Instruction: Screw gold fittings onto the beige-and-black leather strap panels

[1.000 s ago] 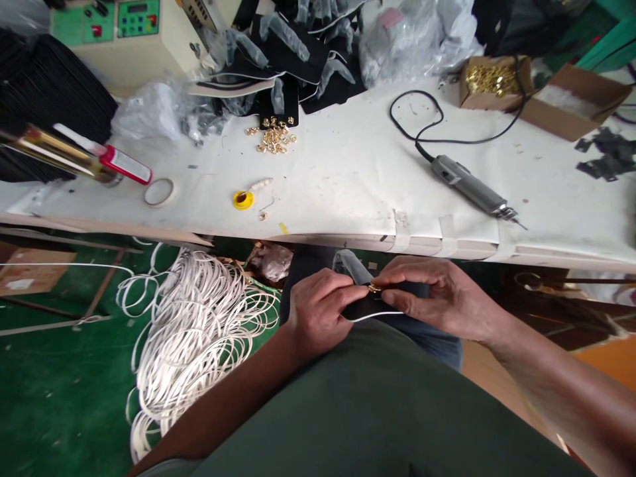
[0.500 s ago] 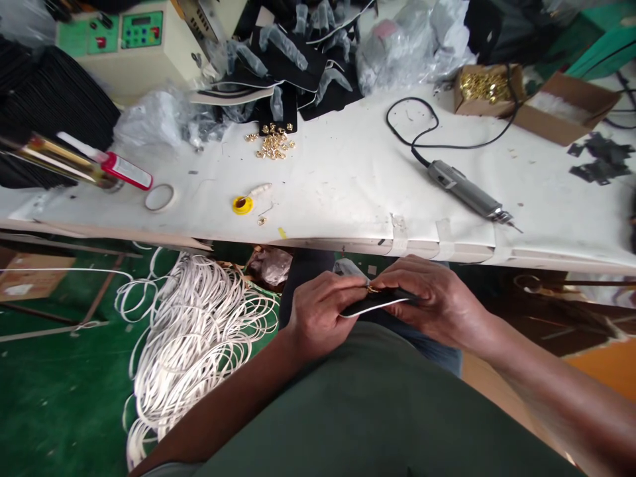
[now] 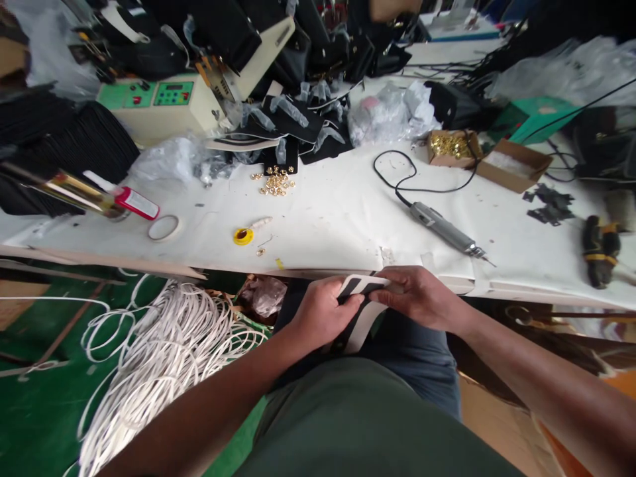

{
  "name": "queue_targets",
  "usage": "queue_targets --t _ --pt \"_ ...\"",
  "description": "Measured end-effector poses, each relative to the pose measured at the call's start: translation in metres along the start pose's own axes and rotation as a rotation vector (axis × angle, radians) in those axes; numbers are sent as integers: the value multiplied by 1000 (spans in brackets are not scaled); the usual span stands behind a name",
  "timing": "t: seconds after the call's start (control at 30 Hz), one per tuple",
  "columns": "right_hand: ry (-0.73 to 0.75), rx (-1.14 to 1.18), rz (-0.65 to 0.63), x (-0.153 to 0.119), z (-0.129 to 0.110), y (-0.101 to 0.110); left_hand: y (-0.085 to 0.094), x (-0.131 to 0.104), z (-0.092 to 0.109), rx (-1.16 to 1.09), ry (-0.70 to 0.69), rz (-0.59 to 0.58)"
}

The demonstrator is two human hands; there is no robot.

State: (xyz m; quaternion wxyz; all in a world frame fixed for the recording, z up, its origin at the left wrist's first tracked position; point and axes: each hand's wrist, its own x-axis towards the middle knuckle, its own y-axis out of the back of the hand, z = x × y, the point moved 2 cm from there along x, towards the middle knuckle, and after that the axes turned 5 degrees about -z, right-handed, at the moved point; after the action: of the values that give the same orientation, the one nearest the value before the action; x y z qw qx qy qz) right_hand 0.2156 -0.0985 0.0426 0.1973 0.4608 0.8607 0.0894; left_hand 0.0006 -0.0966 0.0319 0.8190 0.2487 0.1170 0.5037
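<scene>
Just in front of the table edge, over the lap, my left hand (image 3: 320,315) is closed on the left side of a black panel with off-white strips (image 3: 366,283). My right hand (image 3: 420,298) pinches the same panel at its right end, thumb on the near face. The panel is tilted up, and one off-white strip runs down from it toward the lap. Fingers hide part of its edges. On the table beyond lie a yellow ring-shaped spool (image 3: 243,236), a small gold ring (image 3: 261,252) and a pile of small gold fittings (image 3: 275,183).
A grey electric screwdriver (image 3: 442,228) with a black cord lies at right on the white tabletop (image 3: 318,225). Pliers (image 3: 600,252) are farther right. At the back stand a box of gold parts (image 3: 453,147) and a control machine (image 3: 154,109). White cord (image 3: 169,358) heaps on the floor.
The panel has been turned, so its side with off-white strips now shows; the gold piece seen at my fingers is out of sight. The view has tilted up, showing more of the table's back.
</scene>
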Motion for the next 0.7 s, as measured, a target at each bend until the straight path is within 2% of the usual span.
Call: queue_targets --t 0.07,0.17,0.3,0.47,0.6,0.7 --pt "-122 56 -34 17 4 20 2 26 -6 -76 104 -67" --pt "-226 65 -38 44 10 47 3 64 -17 -143 205 -107" --pt "-294 42 -34 71 20 62 1 95 -35 -92 270 -135" --pt "-342 93 -38 82 32 60 -3 103 -48 -7 272 -133" --pt "-341 0 -42 86 35 58 -7 99 -51 265 136 -45" --pt "-308 -170 -18 89 34 56 -11 93 -55 359 37 36"
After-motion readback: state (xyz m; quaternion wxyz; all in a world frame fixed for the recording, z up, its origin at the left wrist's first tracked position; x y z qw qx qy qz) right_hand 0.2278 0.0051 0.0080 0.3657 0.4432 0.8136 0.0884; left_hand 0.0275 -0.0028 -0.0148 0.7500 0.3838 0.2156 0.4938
